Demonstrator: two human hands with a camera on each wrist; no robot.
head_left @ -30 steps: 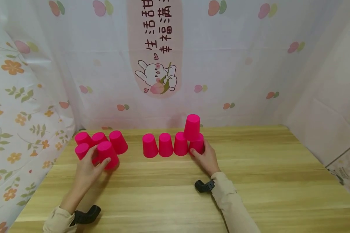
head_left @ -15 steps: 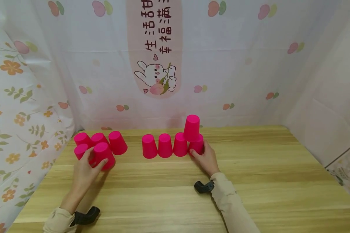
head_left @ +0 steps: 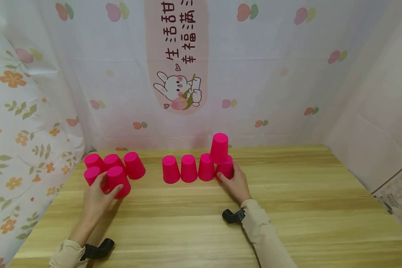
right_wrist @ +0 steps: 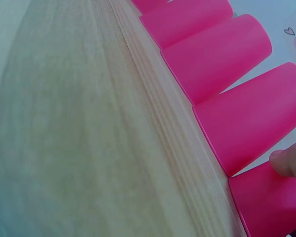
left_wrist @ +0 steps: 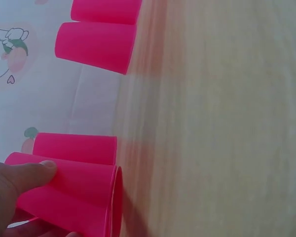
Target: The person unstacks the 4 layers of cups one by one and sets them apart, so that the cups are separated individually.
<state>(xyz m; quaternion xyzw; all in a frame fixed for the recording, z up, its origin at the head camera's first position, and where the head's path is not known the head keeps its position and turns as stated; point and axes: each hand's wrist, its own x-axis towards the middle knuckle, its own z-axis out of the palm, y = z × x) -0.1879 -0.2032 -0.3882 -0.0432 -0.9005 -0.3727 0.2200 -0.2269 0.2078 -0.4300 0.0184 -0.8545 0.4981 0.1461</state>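
My left hand [head_left: 97, 195] grips an upside-down pink cup [head_left: 120, 180] at the table's left, thumb on its near right side. In the left wrist view that cup [left_wrist: 79, 182] shows a second rim edge close behind its own; whether another cup is nested or behind it, I cannot tell. My right hand [head_left: 238, 184] holds the rightmost cup [head_left: 226, 167] of a row of upside-down pink cups [head_left: 188, 169], its thumb [right_wrist: 288, 160] pressed to the side. Across the row's two right-hand cups stands an upper cup [head_left: 219, 148], also upside down.
More upside-down pink cups [head_left: 134, 165] are grouped behind and left of the left hand. The wooden table [head_left: 174, 223] backs onto a printed cloth [head_left: 271, 74]; a floral cloth [head_left: 23, 149] hangs along the left. Both wrists wear black mounts [head_left: 100, 248].
The cup in my left hand has shifted slightly left and stands a bit straighter. The right hand and the row show no movement beyond a slight camera shift.
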